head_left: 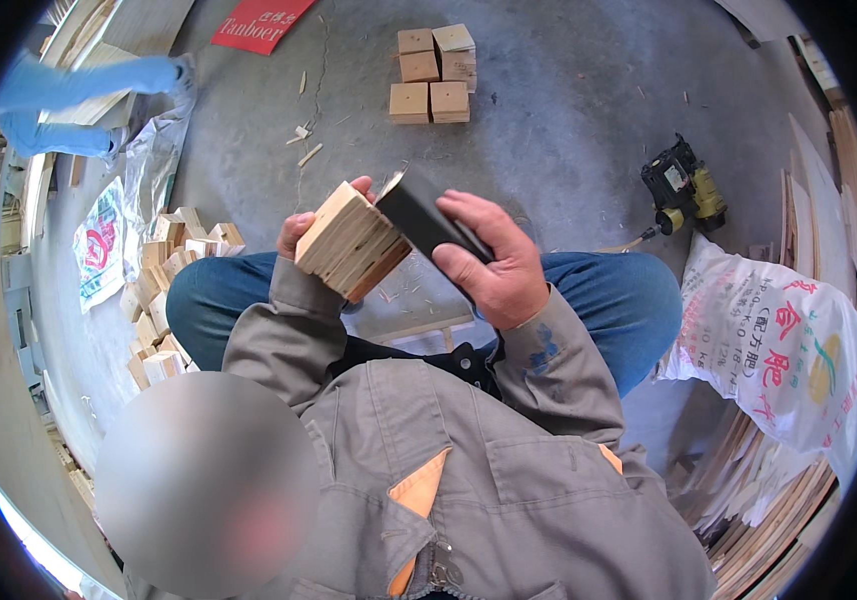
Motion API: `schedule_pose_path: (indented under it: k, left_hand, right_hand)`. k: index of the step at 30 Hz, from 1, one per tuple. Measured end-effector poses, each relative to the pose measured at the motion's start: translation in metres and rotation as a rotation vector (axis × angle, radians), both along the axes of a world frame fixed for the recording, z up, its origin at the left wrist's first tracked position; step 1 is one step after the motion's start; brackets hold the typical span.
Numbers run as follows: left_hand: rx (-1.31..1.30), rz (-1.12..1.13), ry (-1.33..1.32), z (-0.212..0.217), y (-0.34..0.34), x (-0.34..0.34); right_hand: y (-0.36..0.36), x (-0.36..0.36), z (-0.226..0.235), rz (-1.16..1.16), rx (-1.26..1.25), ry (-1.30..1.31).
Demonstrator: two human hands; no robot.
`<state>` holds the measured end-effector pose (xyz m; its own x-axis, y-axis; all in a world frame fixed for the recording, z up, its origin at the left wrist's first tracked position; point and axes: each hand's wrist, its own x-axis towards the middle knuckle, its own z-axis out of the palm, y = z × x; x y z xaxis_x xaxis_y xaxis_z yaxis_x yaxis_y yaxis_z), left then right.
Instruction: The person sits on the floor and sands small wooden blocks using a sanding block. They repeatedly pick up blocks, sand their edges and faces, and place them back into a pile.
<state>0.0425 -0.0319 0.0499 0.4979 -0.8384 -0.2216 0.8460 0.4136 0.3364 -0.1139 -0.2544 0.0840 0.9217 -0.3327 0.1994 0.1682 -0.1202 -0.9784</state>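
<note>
My left hand (294, 232) is closed round a pale plywood block (354, 245) with layered edges, holding it tilted above my lap. Only some fingertips show past the block's far and left sides. In my right hand (504, 265) is a long black rectangular block (432, 222), gripped with fingers on one side and the thumb on the other. Its far end lies against or very close to the plywood block's right edge; I cannot tell whether they touch.
Several wooden blocks (430, 103) stand grouped on the concrete floor ahead. More blocks (161, 290) are heaped by my left knee. At right are a yellow-and-black power tool (684, 185) with a hose and a white printed sack (759, 340). Another person's legs (89, 95) appear at far left.
</note>
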Motion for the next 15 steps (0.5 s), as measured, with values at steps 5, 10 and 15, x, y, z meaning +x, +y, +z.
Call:
schedule_pose_path:
  k: [5, 10, 15]
  left_hand:
    - [0.007, 0.085, -0.041, 0.004, -0.007, -0.002]
    - [0.006, 0.040, 0.011, 0.020, -0.016, -0.013]
    - [-0.124, -0.051, -0.020, 0.008, -0.009, -0.002]
  right_hand:
    - [-0.006, -0.003, -0.026, -0.090, -0.245, 0.244]
    - [0.002, 0.001, 0.002, -0.016, 0.136, 0.091]
    - [0.011, 0.006, -0.017, 0.006, 0.020, 0.297]
